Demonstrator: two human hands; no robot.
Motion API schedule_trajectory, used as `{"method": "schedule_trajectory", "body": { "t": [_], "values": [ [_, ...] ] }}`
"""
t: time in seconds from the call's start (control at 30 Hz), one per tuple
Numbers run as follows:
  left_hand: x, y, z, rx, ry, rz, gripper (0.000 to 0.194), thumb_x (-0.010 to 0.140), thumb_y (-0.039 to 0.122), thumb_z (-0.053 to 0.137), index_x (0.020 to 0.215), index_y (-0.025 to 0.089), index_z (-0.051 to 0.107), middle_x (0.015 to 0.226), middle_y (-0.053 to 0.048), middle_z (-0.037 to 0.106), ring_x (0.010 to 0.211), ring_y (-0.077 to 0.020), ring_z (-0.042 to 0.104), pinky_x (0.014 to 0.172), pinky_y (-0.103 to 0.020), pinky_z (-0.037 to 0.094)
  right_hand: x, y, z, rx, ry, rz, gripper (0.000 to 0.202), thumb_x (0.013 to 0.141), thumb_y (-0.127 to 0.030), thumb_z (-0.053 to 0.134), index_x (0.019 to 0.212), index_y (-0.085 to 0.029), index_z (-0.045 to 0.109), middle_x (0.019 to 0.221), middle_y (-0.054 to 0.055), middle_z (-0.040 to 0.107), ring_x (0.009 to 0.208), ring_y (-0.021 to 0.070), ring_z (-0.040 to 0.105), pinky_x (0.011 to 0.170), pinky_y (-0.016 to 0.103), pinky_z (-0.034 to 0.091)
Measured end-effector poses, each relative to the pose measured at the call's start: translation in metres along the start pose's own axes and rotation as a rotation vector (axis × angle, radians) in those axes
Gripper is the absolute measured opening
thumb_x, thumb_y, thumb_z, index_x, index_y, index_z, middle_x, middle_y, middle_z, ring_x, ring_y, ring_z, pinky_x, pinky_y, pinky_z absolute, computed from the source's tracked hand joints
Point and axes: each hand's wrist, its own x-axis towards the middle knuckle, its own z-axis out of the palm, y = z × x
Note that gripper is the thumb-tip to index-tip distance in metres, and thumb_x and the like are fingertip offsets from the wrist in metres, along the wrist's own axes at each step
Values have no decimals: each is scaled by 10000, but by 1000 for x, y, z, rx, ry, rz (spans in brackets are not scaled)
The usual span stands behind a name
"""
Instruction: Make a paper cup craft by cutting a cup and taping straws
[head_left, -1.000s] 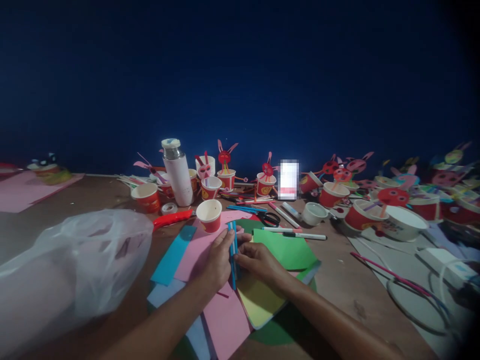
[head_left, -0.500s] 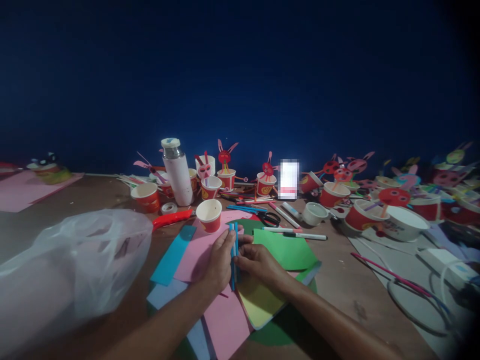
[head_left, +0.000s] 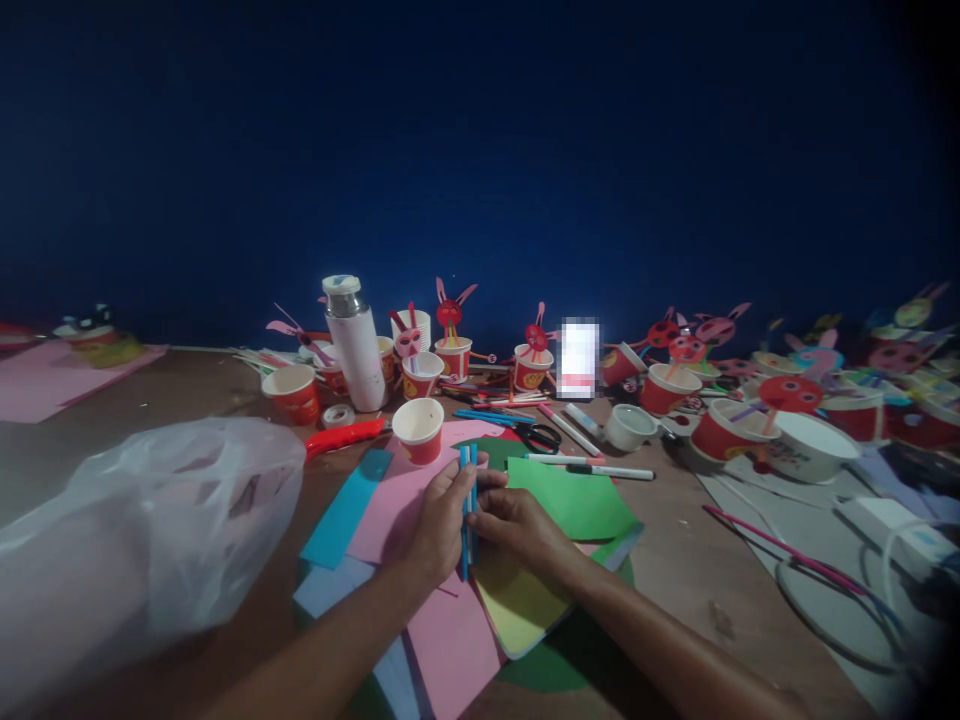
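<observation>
Between my two hands stand narrow blue strips (head_left: 469,470), held upright side by side with a pale line between them. My left hand (head_left: 442,515) is closed on them, its thumb along their upper part. From the other side, my right hand (head_left: 517,520) pinches the strips at mid-height with thumb and fingers. Under the hands lie pink paper (head_left: 457,640), yellow paper (head_left: 517,605) and green paper (head_left: 570,500). A blue paper piece (head_left: 349,510) is left of my left hand. A paper cup (head_left: 418,430) stands just beyond the hands.
A clear plastic bag (head_left: 217,520) lies at the left, beside a red cutter (head_left: 345,437). Behind are a white thermos (head_left: 356,350), black scissors (head_left: 541,437), markers (head_left: 611,470) and several cups with paper rabbit figures (head_left: 454,355). Cables (head_left: 795,550) and a power strip (head_left: 892,530) are at the right.
</observation>
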Motion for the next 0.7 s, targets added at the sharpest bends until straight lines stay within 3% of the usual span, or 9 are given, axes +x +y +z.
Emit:
{"method": "schedule_trajectory", "body": {
  "t": [0.4,0.7],
  "values": [
    [-2,4,1,83,5,8,351,777,339,560,1058,129,574,890,-112,675,830,-189,622,661,-239,480,-1,-1,-2,-137,-17,-46,224,779,-315,544,631,-146,549,577,-30,468,535,88,411,484,193,313],
    [3,0,-2,-3,-28,-40,330,746,340,597,1010,142,583,844,-98,679,753,-179,636,618,-239,479,-3,-4,-2,-131,-21,-70,256,775,-330,547,595,-148,539,593,-25,468,563,94,417,492,193,312]
  ]
}}
